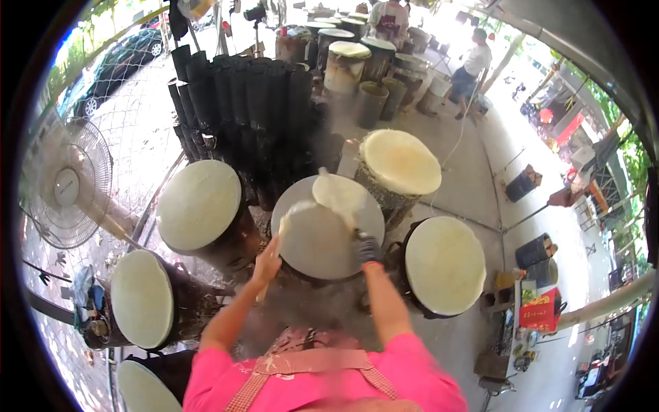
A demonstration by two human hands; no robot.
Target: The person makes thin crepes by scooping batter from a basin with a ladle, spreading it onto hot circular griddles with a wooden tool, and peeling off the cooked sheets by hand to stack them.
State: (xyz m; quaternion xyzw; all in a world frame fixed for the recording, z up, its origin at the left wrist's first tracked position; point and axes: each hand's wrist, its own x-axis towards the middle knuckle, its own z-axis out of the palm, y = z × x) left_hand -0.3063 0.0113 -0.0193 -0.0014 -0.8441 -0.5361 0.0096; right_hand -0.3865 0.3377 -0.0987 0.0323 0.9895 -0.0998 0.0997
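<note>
In front of me is a round grey griddle (321, 253), blurred in places by haze or motion. A pale, batter-like mass (340, 192) lies over its far right part. My left hand (268, 264) is closed round a light wooden stick (283, 228) at the griddle's left edge; the stick's lower end sticks out below the hand. At the right edge, my right hand (369, 251), in a dark glove, is closed near the pale mass. What it grips is blurred, and I cannot make it out.
Around me stand drum stoves topped with pale rounds (199, 206), (400, 163), (445, 266), (142, 299). Black cylinders (250, 96) are stacked behind the griddle. A fan (67, 185) is at left, a red box (541, 310) at right. Two people (472, 63) are farther back.
</note>
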